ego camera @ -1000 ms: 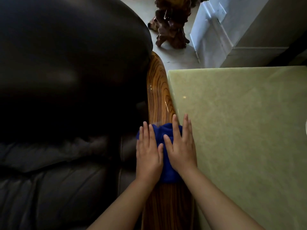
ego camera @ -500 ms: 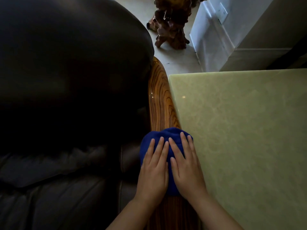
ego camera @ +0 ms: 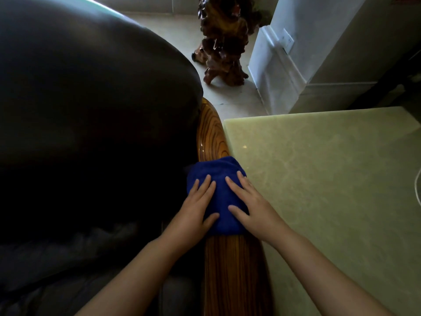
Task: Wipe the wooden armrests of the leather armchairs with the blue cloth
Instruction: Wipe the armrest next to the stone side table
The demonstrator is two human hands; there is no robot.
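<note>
Both hands [ego camera: 227, 210] spread apart on the blue cloth [ego camera: 219, 179]

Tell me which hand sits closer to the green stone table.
The right hand. It presses the blue cloth on the armrest's table side, beside the green stone table; the left hand lies on the leather seat's side.

A: What colour was the folded fleece cloth [ego camera: 219, 195]?
B: Deep blue, against the glossy wooden armrest [ego camera: 213, 135], which was honey-brown with dark ring-grain stripes.
A: And beside it?
B: A pale green marbled stone tabletop [ego camera: 330, 179]; the padded leather armchair [ego camera: 91, 99] was near-black.
</note>
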